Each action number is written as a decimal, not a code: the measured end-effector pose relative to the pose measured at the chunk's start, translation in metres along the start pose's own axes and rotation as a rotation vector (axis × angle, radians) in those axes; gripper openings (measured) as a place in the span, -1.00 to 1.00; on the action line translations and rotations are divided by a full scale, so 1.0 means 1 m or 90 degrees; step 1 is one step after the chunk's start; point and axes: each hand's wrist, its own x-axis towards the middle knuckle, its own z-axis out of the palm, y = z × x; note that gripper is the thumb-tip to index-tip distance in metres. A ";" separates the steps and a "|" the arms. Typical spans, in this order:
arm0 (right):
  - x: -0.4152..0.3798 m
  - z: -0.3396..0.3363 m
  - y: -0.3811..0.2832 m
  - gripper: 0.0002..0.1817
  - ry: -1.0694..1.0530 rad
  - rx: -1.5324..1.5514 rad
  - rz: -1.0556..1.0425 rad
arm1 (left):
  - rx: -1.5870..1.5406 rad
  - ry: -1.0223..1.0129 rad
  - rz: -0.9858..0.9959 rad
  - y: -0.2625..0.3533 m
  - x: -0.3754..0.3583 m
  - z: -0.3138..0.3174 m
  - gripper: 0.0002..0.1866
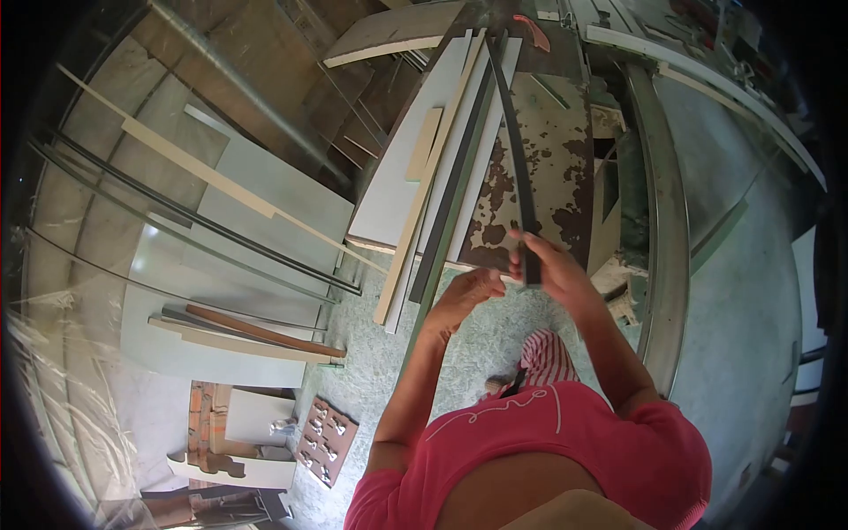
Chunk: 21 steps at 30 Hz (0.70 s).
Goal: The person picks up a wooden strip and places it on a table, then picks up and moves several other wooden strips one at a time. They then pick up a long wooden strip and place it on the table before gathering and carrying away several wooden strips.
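1. Right fingers (535,244): closed round the dark strip (522,172) close to its near end.
2. Left fingers (486,281): half curled, just beside that end; can't tell if they touch or hold anything.
3. Strip: runs out over the worn tabletop (549,132), beside other strips (448,181). Looks light, long, smooth; probably whippy, could snap if bent hard.
4. Best hold: edges near the end, second hand further along against sag.
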 end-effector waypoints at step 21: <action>-0.192 -0.128 -0.046 -0.71 0.256 -0.375 0.167 | -0.354 0.001 -0.199 0.031 0.314 0.112 -0.37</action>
